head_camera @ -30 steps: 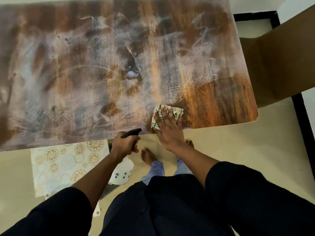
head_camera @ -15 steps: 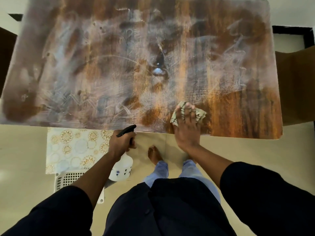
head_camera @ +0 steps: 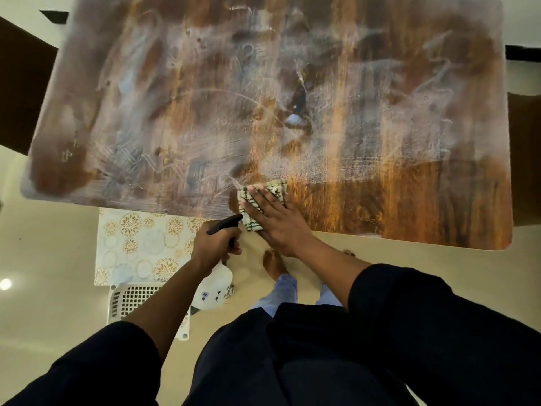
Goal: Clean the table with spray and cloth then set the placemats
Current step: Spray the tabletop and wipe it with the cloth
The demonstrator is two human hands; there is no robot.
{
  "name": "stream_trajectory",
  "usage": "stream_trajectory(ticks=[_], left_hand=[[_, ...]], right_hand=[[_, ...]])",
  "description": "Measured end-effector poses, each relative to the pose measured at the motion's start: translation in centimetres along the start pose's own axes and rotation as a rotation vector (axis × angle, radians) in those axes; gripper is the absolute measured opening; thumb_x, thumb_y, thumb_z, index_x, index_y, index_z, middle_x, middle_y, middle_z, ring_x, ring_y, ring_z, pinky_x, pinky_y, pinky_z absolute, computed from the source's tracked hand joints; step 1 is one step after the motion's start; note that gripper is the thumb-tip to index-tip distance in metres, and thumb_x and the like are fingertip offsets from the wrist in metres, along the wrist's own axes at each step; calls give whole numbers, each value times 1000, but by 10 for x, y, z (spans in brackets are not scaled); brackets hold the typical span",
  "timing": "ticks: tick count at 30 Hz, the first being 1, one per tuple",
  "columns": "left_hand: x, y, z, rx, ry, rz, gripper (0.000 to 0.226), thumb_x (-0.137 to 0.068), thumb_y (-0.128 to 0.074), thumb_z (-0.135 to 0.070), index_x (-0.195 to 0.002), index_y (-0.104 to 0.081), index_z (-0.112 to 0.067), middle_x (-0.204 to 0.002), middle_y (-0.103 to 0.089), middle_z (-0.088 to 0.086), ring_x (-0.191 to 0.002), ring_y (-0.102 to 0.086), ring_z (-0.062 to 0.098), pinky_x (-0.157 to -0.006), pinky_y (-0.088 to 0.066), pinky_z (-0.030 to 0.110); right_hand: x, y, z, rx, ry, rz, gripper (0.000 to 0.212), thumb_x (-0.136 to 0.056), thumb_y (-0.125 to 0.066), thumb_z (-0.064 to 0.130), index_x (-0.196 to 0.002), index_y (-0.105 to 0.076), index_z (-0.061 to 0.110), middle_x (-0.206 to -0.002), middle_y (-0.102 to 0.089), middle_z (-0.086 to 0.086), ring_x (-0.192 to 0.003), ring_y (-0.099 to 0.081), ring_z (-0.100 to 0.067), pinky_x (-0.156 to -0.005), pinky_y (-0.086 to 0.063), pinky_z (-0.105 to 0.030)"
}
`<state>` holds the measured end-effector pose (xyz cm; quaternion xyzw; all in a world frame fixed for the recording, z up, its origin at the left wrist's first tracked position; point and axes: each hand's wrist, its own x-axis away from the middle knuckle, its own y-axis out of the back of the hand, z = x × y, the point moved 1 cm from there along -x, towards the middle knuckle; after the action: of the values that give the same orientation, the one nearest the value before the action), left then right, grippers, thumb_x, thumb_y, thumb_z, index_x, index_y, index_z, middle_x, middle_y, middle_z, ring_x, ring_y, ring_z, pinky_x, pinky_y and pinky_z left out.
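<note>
Head view looks down on a big brown wooden tabletop (head_camera: 380,200). Most of it is covered with white, cloudy smears. The near right part looks dark, shiny and free of smears, so I think that bit is already wiped.

The right hand (head_camera: 276,221) lies flat on a small checked cloth (head_camera: 265,200), with its fingers spread wide. The flat hand pushes the cloth down hard, so it can rub the smears away. The cloth sits close to the near edge of the tabletop, right where the clean part meets the cloudy part. I think the wiping goes on to the left from here.

The left hand (head_camera: 215,249) grips the neck of a white spray bottle (head_camera: 213,288), with its fingers curled round it under the black nozzle top. The bottle hangs just off the near edge of the tabletop, out of the way of the cloth but ready to spray more.

A placemat (head_camera: 137,247) with gold flowers and pale circles lies low down on the near left, with its far edge hidden under the tabletop. It seems to rest on a white basket (head_camera: 131,300) with holes in it. It waits there because the tabletop needs to be clean first.

A lot of the far and left side is cloudy, so I think much wiping is left to do.
</note>
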<state>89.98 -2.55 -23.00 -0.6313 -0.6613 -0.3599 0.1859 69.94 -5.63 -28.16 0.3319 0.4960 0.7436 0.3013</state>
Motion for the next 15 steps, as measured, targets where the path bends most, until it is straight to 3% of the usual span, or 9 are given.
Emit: stream_trajectory(ticks=[3, 6, 8, 12, 15], left_hand=[[-4, -19, -5, -49, 21, 186, 25, -89, -72, -11, -113, -80, -9, -70, -67, 21, -71, -74, 46, -44, -43, 28], [-6, -51, -14, -116, 31, 313, 12, -92, -70, -8, -100, -78, -4, -71, -67, 23, -75, -73, 54, -41, -41, 27], [-5, -73, -20, -150, 13, 367, 14, -93, -70, -8, -102, -78, -1, -72, -67, 24, -78, -71, 59, -41, -40, 28], [-3, -113, -33, -188, -4, 482, 22, -88, -72, -12, -83, -74, 9, -71, -66, 30, -76, -69, 60, -40, -41, 27], [-1, -135, -40, -220, -23, 512, 34, -82, -73, -18, -84, -70, 15, -73, -63, 37, -77, -66, 65, -40, -40, 25]], right_hand=[[49, -2, -33, 6, -122, -45, 76, -104, -46, 44, -166, -4, 29, -174, 5, -2, -160, 7, -22, -125, -6, -57], [109, -4, -69, 2, -324, -45, 77, -103, -42, 45, -166, -1, 30, -174, 4, -2, -160, 5, -24, -123, -16, -59], [145, -2, -92, -7, -478, -44, 75, -101, -36, 47, -165, -2, 30, -174, -2, -4, -160, -3, -27, -121, -22, -62], [213, 4, -132, -10, -820, -39, 72, -100, -28, 46, -166, -6, 25, -174, -2, -6, -160, -3, -28, -122, -17, -59], [233, 4, -144, -57, -992, -50, 73, -99, -24, 47, -166, -10, 23, -174, -4, -8, -160, -4, -30, -122, -18, -60]])
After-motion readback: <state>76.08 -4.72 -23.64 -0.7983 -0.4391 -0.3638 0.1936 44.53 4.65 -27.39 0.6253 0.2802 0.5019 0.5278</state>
